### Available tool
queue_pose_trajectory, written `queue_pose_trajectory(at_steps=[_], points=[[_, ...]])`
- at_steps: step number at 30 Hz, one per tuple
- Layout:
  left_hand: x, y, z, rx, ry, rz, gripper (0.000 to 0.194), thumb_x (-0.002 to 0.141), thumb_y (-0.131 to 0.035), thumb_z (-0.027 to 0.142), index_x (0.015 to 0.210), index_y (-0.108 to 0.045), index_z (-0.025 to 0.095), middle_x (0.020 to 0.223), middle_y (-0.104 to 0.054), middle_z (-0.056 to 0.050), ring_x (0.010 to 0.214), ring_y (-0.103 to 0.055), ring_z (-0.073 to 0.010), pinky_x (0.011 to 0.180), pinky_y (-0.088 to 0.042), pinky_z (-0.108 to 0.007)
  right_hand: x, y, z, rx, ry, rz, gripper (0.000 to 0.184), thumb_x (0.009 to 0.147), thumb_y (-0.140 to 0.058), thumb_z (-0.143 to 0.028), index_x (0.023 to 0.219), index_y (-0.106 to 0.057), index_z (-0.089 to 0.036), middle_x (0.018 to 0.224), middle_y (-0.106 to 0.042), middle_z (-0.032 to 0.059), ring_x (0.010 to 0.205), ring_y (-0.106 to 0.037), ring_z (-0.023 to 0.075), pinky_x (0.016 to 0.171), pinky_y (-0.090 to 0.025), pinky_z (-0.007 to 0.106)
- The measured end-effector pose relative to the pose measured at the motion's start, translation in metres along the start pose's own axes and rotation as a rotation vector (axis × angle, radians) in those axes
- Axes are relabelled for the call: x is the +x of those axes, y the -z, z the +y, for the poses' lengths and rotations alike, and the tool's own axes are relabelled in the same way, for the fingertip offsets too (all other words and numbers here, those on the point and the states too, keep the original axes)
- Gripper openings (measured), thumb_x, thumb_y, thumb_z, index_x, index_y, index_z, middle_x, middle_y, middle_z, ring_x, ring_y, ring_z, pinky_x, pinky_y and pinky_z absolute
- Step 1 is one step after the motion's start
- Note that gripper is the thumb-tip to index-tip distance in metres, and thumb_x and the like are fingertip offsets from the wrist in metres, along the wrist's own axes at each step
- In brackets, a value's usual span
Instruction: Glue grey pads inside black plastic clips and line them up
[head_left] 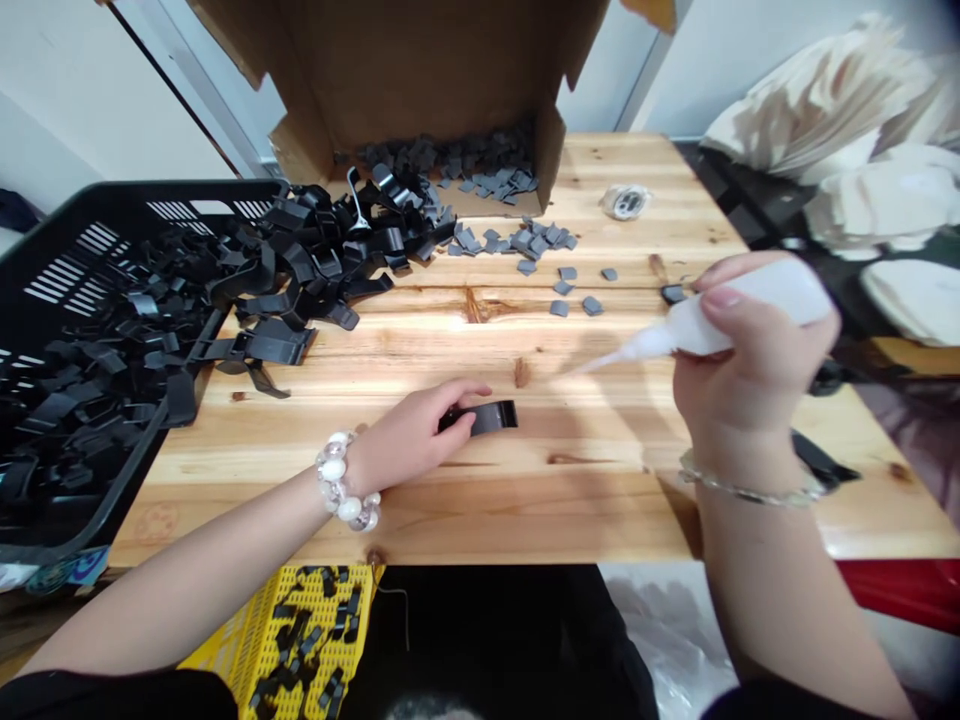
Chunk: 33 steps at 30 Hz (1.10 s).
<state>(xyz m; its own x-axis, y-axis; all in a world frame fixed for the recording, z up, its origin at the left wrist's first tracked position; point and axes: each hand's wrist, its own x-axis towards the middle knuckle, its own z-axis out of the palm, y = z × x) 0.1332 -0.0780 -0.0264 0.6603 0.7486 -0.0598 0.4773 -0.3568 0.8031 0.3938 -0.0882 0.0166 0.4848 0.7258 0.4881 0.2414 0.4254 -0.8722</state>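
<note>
My left hand [409, 435] rests low over the wooden table [420, 520], thumb and fingers closed on a black curved clip-like part [493, 416]. One end of that part sticks out to the right, past my fingertips. My right hand [757, 350] is raised at the right and wraps around a white squeeze bottle [765, 300]. The bottle is tilted, its long thin nozzle [611, 357] aimed left and down toward the black part but apart from it. Several small grey pads [592, 305] lie on the table beyond the nozzle.
A black crate [97, 210] full of black parts stands at the left, with more parts [322, 250] spilled beside it. An open cardboard box [551, 165] holds grey pads at the back. A tape roll [626, 202] lies back right. Below the edge is a yellow basket [365, 625].
</note>
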Motion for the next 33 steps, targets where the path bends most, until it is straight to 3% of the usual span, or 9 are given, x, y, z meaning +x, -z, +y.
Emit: queue_pose_trajectory(at_steps=[5, 10, 16, 19, 24, 33], points=[[0.001, 0.0, 0.001, 0.192, -0.069, -0.06, 0.029, 0.092, -0.043, 0.028, 0.114, -0.058, 0.019, 0.113, -0.066, -0.006, 0.101, -0.061, -0.0211, 0.09, -0.043, -0.032, -0.006, 0.0, 0.0, -0.122, 0.086, -0.101, 0.018, 0.069, -0.066, -0.042, 0.066, -0.056, -0.026, 0.07, -0.053, 0.0052, 0.062, -0.049, 0.0215, 0.052, -0.031, 0.032], [0.0, -0.002, 0.0, 0.373, -0.125, -0.006, 0.029, 0.092, -0.041, 0.031, 0.111, -0.06, 0.02, 0.111, -0.065, -0.007, 0.101, -0.06, -0.0218, 0.087, -0.043, -0.032, -0.011, -0.005, -0.001, -0.047, 0.149, -0.196, 0.015, 0.072, -0.068, -0.038, 0.067, -0.06, -0.026, 0.069, -0.053, 0.003, 0.061, -0.049, 0.0191, 0.052, -0.03, 0.031], [0.001, 0.003, 0.001, 0.503, -0.176, -0.042, 0.041, 0.088, -0.047, 0.05, 0.112, -0.06, 0.019, 0.108, -0.064, -0.008, 0.097, -0.06, -0.0229, 0.076, -0.044, -0.03, -0.016, -0.009, -0.005, -0.15, 0.112, -0.198, 0.021, 0.076, -0.066, -0.044, 0.067, -0.057, -0.027, 0.067, -0.053, 0.0037, 0.061, -0.049, 0.0202, 0.052, -0.033, 0.032], [0.001, 0.004, 0.002, 0.574, -0.208, -0.081, 0.041, 0.087, -0.049, 0.05, 0.112, -0.06, 0.02, 0.106, -0.065, -0.007, 0.095, -0.061, -0.0232, 0.07, -0.041, -0.03, -0.019, -0.013, -0.008, -0.187, 0.085, -0.19, 0.026, 0.073, -0.067, -0.048, 0.065, -0.055, -0.026, 0.066, -0.054, 0.0039, 0.06, -0.049, 0.0197, 0.052, -0.034, 0.032], [0.001, 0.004, 0.003, 0.565, -0.21, -0.127, 0.038, 0.088, -0.048, 0.044, 0.117, -0.056, 0.021, 0.108, -0.067, -0.006, 0.094, -0.063, -0.023, 0.072, -0.04, -0.03, -0.026, -0.018, -0.011, -0.197, 0.057, -0.209, 0.029, 0.073, -0.066, -0.051, 0.067, -0.054, -0.025, 0.067, -0.056, 0.0033, 0.059, -0.05, 0.0185, 0.051, -0.036, 0.031], [-0.003, 0.003, 0.005, 0.49, -0.2, -0.181, 0.046, 0.083, -0.052, 0.044, 0.124, -0.052, 0.021, 0.112, -0.068, -0.006, 0.098, -0.064, -0.0262, 0.078, -0.041, -0.034, -0.031, -0.019, -0.01, -0.131, 0.074, -0.224, 0.021, 0.073, -0.069, -0.041, 0.068, -0.057, -0.025, 0.069, -0.056, 0.0015, 0.058, -0.05, 0.0161, 0.05, -0.033, 0.028]])
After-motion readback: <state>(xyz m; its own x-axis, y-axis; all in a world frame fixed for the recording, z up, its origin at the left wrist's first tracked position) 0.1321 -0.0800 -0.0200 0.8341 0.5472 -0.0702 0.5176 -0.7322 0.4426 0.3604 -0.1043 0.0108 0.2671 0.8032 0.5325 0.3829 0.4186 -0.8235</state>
